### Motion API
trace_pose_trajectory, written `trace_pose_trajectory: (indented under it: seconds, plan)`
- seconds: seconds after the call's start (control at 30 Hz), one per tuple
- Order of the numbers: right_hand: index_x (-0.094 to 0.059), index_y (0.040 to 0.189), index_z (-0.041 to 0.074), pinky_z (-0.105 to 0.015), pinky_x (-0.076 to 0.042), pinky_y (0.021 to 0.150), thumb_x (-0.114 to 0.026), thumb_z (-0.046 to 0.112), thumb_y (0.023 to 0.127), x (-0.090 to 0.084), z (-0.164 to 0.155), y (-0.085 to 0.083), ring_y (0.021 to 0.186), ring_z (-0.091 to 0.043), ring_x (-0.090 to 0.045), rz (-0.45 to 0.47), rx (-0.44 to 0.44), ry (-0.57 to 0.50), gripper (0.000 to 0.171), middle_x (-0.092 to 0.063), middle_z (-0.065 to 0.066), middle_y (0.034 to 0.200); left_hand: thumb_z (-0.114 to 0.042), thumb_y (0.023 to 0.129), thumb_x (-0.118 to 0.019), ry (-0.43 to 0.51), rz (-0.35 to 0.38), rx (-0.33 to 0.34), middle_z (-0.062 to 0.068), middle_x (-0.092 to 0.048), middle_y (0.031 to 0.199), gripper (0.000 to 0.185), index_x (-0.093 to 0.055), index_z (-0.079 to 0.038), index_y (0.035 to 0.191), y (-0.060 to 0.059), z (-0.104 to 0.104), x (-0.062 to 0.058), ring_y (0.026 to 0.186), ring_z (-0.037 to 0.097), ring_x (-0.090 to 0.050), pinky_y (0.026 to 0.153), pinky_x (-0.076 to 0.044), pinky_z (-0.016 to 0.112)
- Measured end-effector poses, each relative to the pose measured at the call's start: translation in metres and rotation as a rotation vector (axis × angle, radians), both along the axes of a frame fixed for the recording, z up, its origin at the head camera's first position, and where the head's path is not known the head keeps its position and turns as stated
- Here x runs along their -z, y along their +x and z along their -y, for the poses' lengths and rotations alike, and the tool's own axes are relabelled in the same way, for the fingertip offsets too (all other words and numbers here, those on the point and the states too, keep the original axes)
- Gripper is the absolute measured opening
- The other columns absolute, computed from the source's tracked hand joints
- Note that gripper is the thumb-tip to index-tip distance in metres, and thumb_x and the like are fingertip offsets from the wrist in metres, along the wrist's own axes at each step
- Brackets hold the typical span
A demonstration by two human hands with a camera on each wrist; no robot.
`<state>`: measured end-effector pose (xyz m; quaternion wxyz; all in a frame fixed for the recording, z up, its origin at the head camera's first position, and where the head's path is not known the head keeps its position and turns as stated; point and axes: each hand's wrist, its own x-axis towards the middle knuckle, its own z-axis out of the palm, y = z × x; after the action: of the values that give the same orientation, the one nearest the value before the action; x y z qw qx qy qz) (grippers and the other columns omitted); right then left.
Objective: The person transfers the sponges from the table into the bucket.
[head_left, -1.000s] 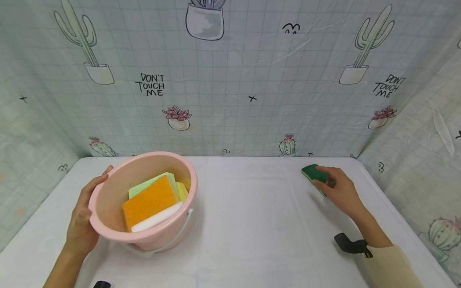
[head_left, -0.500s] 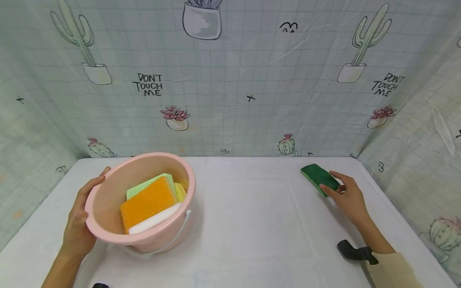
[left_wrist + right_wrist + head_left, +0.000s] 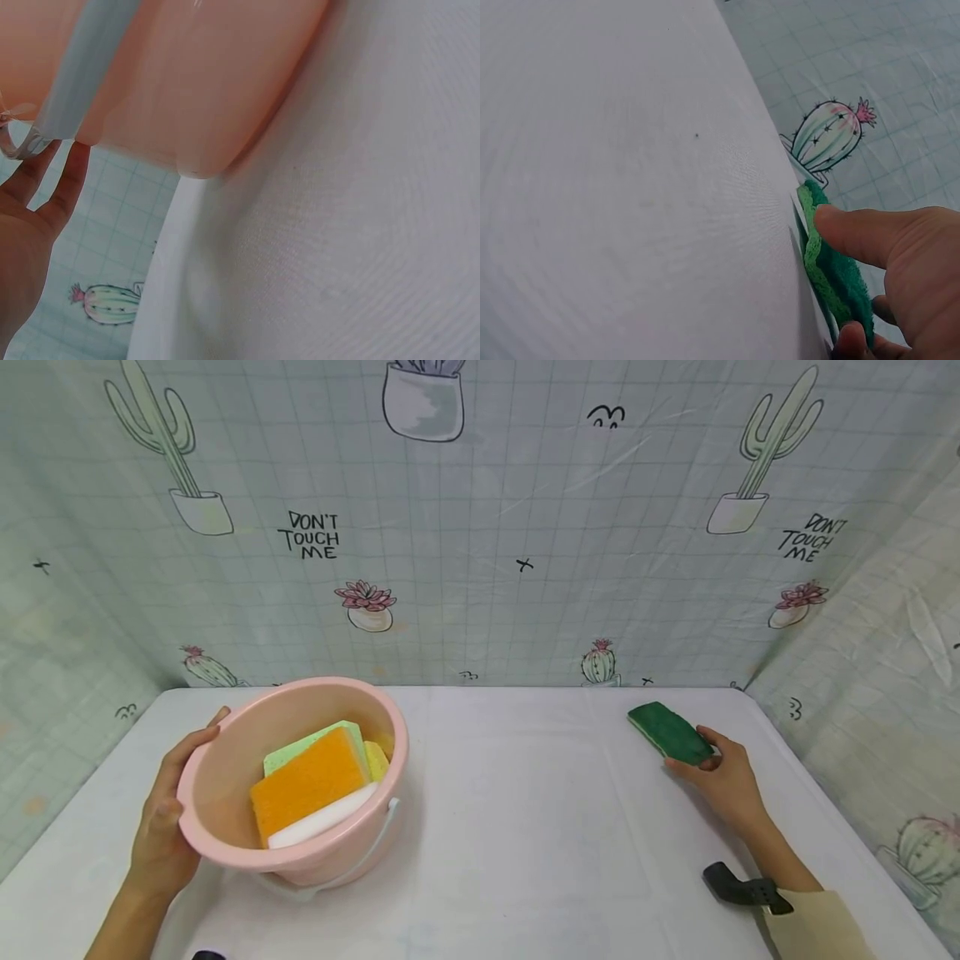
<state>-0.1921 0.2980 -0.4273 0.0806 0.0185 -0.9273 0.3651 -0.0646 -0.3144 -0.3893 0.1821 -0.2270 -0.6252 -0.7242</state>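
Observation:
A pink bucket (image 3: pixel 300 868) with a pale handle stands at the left of the white table. Inside it lie an orange sponge (image 3: pixel 311 785), a light green sponge (image 3: pixel 281 756), a yellow piece (image 3: pixel 377 760) and a white piece (image 3: pixel 322 816). My left hand (image 3: pixel 168 810) holds the bucket's left side at the rim; two of its fingers (image 3: pixel 67 184) show against the bucket in the left wrist view. Far right, a dark green scrub sponge (image 3: pixel 667 732) with a lighter underside is pinched at its near right end by my right hand (image 3: pixel 723 781). Whether the sponge touches the table is unclear.
The white table (image 3: pixel 517 827) runs between bucket and green sponge. Cactus-printed cloth (image 3: pixel 480 527) rises behind and at both sides. A black wrist strap device (image 3: pixel 742 889) sits on my right wrist; a small black part (image 3: pixel 208 955) shows below my left wrist.
My right hand has shifted right and toward me along the green sponge, from its middle to its near end, uncovering more of it. The left hand and bucket look nearly unmoved.

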Motion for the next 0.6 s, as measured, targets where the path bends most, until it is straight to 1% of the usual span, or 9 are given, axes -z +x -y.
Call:
trace_pose_trajectory:
  seconds: [0.1,0.23,0.47,0.6]
  plan:
    - [-0.033,0.141,-0.011,-0.021,-0.037,0.063,-0.071,0.033,0.087,0.0009,-0.0001,-0.0006,0.083,-0.022,-0.046,0.005,0.004,0.0,0.079,-0.047,-0.023,0.107,-0.025,0.097,-0.043,-0.004,0.008,-0.007,0.009,-0.019,0.157,0.058,-0.026,-0.002,0.147,0.0002,0.0004,0.0001,0.142,0.02,-0.015,0.106,-0.029,0.02]
    - [-0.033,0.141,-0.012,-0.024,-0.036,0.067,-0.07,0.031,0.087,0.002,-0.0003,-0.0001,0.088,-0.025,-0.046,0.009,0.017,-0.001,0.078,-0.045,-0.025,0.111,-0.027,0.097,-0.045,-0.015,0.016,-0.022,0.008,-0.02,0.157,0.059,-0.026,-0.002,0.148,0.0007,0.0004,0.0005,0.142,0.02,-0.016,0.106,-0.029,0.019]
    - [-0.03,0.142,-0.012,-0.034,-0.035,0.07,-0.07,0.032,0.087,0.0045,0.0011,0.0026,0.091,-0.028,-0.042,0.063,0.051,-0.005,0.081,-0.031,-0.033,0.124,-0.027,0.097,-0.044,-0.03,0.029,-0.034,0.008,-0.02,0.157,0.059,-0.027,-0.003,0.148,0.0014,0.0003,0.0005,0.142,0.02,-0.017,0.103,-0.032,0.019]
    - [-0.032,0.14,-0.014,-0.035,-0.035,0.07,-0.07,0.03,0.087,0.0046,0.0012,0.0027,0.091,-0.028,-0.042,0.046,0.047,0.006,0.079,-0.034,-0.033,0.122,-0.027,0.097,-0.045,-0.029,0.029,-0.036,0.008,-0.02,0.157,0.059,-0.027,-0.003,0.148,0.0015,0.0002,0.0001,0.142,0.02,-0.017,0.103,-0.032,0.019]
